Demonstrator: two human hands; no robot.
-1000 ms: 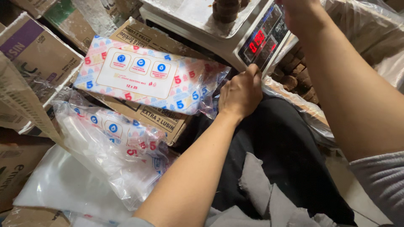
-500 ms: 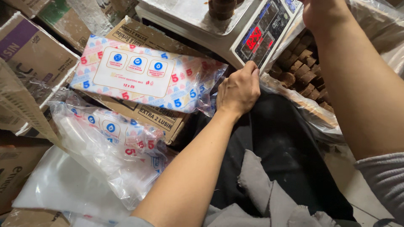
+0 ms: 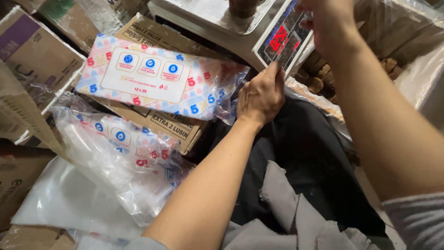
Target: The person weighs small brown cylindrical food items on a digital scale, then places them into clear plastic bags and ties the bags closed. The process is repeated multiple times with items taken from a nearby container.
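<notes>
The left hand (image 3: 261,95) sits near the centre of the view, its forearm running down to 7 o'clock. The fingers (image 3: 273,74) are curled together, tips pinched on the thin edge of clear plastic at the right end of a flat pack (image 3: 152,78). What exactly lies between the fingertips is hidden by the knuckles. The knuckles rest just below the front corner of a scale (image 3: 222,21).

The pack stretches from the hand toward 10 o'clock. It is a flat packet of plastic bags, white with a pale panel, small blue circles and red and blue marks around the border. It lies on a brown carton (image 3: 171,125), tilted a little.

The right hand (image 3: 330,23) is at 1 o'clock, at the top edge of the view, just beside the red-lit display (image 3: 279,38) of the scale. Its fingers are cut off by the frame, so whether they are spread or closed cannot be told. The right forearm comes down to 4 o'clock, ending in a grey sleeve (image 3: 416,217).

On the scale's metal pan at 12 o'clock stands a brown round thing (image 3: 243,7), mostly out of view.

At 8 o'clock from the left hand, a second pack (image 3: 125,139) of the same kind lies in loose, crumpled clear plastic. Cartons (image 3: 32,55) stand at 9 and 10 o'clock. Below the left hand, a dark cloth (image 3: 305,157) covers the person's lap. Brown lumps (image 3: 319,78) in clear plastic lie at 2 o'clock.
</notes>
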